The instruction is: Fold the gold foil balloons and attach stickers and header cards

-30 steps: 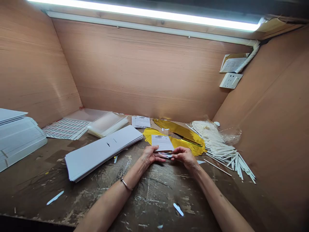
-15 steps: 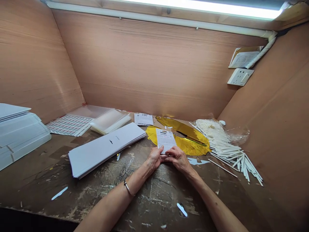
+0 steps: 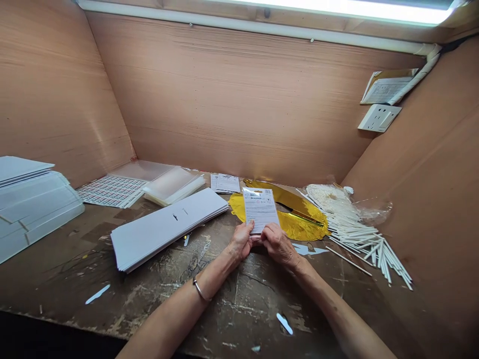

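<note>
Between both hands, a white printed card (image 3: 261,209) with a hang slot at its top is held tilted up. My left hand (image 3: 242,240) pinches its lower left corner, thumb on the front. My right hand (image 3: 277,243) is closed at the lower right edge, fingertips pressed together. Something clear or pinkish shows at the card's bottom between the hands; I cannot make out what it is. Behind the card, yellow-gold foil balloons (image 3: 303,227) lie flat on the table. To the left lies a stack of long white cards (image 3: 168,229).
White sticks (image 3: 366,244) and a clear plastic bag (image 3: 374,209) lie at the right. Clear plastic sleeves (image 3: 174,187), a sticker sheet (image 3: 112,191), printed cards (image 3: 226,183) and a translucent box (image 3: 41,212) stand toward the back and left. Paper scraps (image 3: 284,324) dot the brown table.
The card has tilted up, so more of its printed face shows. My right hand has curled tighter at its lower edge. The view has shifted slightly.
</note>
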A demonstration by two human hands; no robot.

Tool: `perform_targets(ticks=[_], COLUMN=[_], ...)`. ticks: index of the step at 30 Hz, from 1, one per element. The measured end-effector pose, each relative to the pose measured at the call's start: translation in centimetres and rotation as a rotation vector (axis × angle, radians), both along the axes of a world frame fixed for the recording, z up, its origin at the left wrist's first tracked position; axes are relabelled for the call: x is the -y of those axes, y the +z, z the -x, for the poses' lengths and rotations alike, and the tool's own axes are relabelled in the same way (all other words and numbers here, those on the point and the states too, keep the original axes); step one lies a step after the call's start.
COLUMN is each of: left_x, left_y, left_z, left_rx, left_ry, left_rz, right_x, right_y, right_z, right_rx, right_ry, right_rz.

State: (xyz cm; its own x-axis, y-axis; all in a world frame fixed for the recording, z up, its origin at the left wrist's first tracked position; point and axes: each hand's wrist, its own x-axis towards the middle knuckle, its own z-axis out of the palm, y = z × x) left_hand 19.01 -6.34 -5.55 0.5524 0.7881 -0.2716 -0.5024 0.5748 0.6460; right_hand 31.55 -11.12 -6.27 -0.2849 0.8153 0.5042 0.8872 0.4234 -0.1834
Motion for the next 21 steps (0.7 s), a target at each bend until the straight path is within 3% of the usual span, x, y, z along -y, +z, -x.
perform_targets(ticks=[8, 13, 15, 19, 21], left_x=[0.2, -0.1, -0.8, -3.1, -4.2], left_y=[0.2, 0.4, 0.5, 1.4, 2.1], left_z=[-0.1, 0.1, 0.5, 1.8, 2.2], left_rx=[-0.002, -0.041, -0.063, -0.178, -0.225], left_ry=[0.010, 0.028, 0.011, -0.053, -0.024], left_rz=[-0.003, 0.004, -0.022, -0.067, -0.084], right_x=[0.6, 1.7, 2.8, 5.5, 5.7], right_y=[0.4, 1.1, 1.7, 2.7, 2.8], right_z=[0.7, 2.1, 2.7, 3.1, 2.6], right_rx=[0.156, -0.039, -0.180, -0.409, -0.515], right_ry=[-0.008, -0.001, 0.052, 0.303, 0.316], right_rz=[-0.063, 0.041, 0.179, 0.687, 0.791])
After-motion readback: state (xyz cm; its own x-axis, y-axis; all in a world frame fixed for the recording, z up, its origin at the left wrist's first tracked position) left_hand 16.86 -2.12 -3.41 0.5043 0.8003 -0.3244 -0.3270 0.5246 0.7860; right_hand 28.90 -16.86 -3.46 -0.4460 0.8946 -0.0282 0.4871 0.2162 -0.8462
